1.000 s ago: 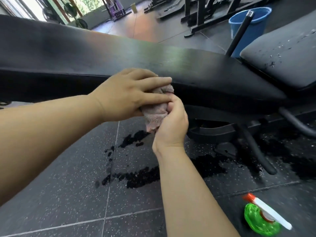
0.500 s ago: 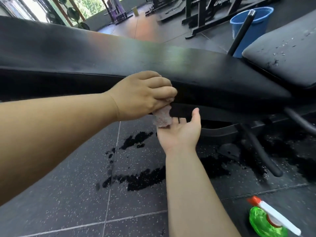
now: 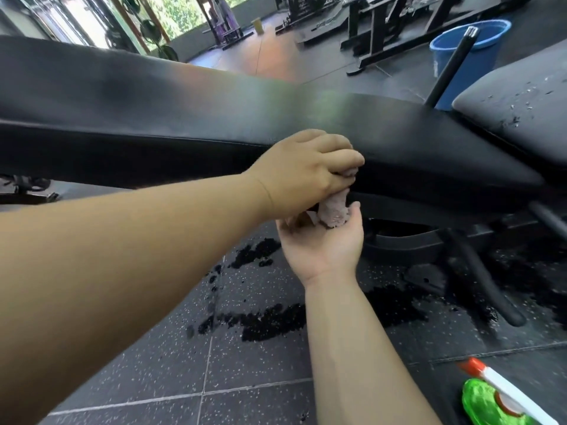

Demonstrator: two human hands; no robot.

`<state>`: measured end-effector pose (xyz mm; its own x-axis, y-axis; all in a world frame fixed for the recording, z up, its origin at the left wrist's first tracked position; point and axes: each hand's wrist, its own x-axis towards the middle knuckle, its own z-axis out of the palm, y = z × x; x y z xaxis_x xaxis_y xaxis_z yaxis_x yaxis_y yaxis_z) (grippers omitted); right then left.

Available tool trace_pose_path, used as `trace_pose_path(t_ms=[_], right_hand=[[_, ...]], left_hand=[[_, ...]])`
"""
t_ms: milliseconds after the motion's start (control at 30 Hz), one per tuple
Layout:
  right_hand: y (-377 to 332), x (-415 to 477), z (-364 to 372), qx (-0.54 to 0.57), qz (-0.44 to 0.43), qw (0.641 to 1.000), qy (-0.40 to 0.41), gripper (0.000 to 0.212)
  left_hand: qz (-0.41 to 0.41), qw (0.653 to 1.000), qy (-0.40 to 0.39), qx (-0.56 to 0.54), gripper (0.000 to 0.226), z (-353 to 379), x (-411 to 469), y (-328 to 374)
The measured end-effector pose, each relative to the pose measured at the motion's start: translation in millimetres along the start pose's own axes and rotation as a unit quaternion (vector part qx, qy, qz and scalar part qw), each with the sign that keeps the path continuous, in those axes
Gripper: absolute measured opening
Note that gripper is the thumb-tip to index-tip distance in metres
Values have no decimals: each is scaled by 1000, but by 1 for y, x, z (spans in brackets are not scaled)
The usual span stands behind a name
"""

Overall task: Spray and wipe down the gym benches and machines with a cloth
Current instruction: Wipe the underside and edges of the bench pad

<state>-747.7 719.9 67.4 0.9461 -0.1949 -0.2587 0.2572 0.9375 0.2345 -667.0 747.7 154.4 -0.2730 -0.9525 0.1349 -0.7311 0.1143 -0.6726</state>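
A long black padded bench [image 3: 184, 118] runs across the view. At its front edge my left hand [image 3: 303, 176] grips a small pinkish-grey cloth [image 3: 333, 208], fingers curled round its top. The cloth's lower end hangs into the upturned palm of my right hand [image 3: 322, 243], whose fingers lie fairly straight under it. A green spray bottle [image 3: 494, 403] with a white trigger and orange nozzle lies on the floor at the lower right.
A second grey pad [image 3: 521, 105] with droplets on it sits at the right. A blue bucket [image 3: 469, 53] stands behind it, beside a black bar. Wet patches [image 3: 264, 320] darken the speckled rubber floor under the bench. Racks stand at the back.
My right hand let go of the cloth, dropped below it and turned palm up. My left hand kept hold of the cloth and shifted slightly right along the bench edge.
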Motion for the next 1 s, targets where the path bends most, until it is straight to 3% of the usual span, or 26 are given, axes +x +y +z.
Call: trace_pose_path(t_ms=[100, 333, 433, 533, 667, 800, 900, 1000], right_hand=[[1, 3, -5, -11, 3, 1000, -6, 67], [8, -5, 6, -8, 9, 1000, 26, 82], [12, -11, 16, -64, 43, 996, 36, 87], [9, -15, 26, -106, 65, 991, 45, 87], [-1, -19, 38, -123, 82, 988, 41, 77], [-8, -23, 37, -223, 76, 968, 85, 92], [-2, -31, 38, -293, 61, 944, 137, 72], [11, -38, 51, -449, -21, 872, 196, 23]], left_hand=[[11, 1000, -24, -9, 59, -5, -13, -11], [-52, 994, -84, 40, 35, -70, -124, -50], [-96, 993, -56, 47, 29, -79, -126, -42], [-53, 998, -17, 32, 23, -62, -80, -27], [0, 998, -60, 12, 39, -21, -50, -14], [-25, 996, -72, 56, 46, -31, -83, -31], [-51, 994, -75, 66, 53, -61, -117, -45], [-97, 989, -68, 84, 53, -81, -136, -43]])
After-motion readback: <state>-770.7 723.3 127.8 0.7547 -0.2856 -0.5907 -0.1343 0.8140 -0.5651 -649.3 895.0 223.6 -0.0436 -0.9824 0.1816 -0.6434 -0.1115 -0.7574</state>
